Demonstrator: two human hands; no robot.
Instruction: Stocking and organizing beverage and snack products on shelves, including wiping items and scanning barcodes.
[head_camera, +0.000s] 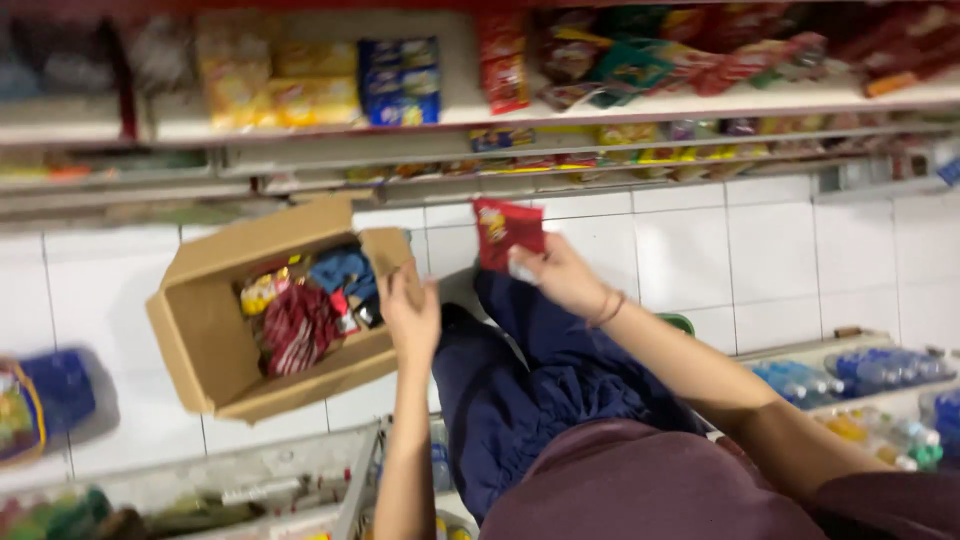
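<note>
While the right hand (562, 275) is clenched round a small red snack packet (507, 232), pinching it by the lower edge w/ the packet standing up above the fingers, the left hand (410, 310) rests on the near wall of the cardboard box (205, 345); can't tell if that grip is closed on the wall or flap, or just laid against it, as the frame is blurred.

Box sits on the white tiled floor (690, 250), flaps open, tipped toward the person, approx. half full of mixed packets (300, 315) – red, yellow, blue. Packet in hand is up & to the right of the box, clear of it, near the lowest shelf (600, 165) but not touching it. Shelves above carry more snack bags in rows. Person's knees in dark blue trousers (520, 390) lie between the two arms.

To do this step well, in my judgement: keep the left hand steadying the box so it doesn't slide on the tiles; hold the packet by its seam, not the middle, so contents aren't crushed; turn it face-out & slot it upright into a gap among like-coloured bags on the shelf, pushing older stock fwd. Risk: knocking neighbouring bags off the low shelf edge.

Bottled drinks (860, 370) in a tray lie well apart, at right.
</note>
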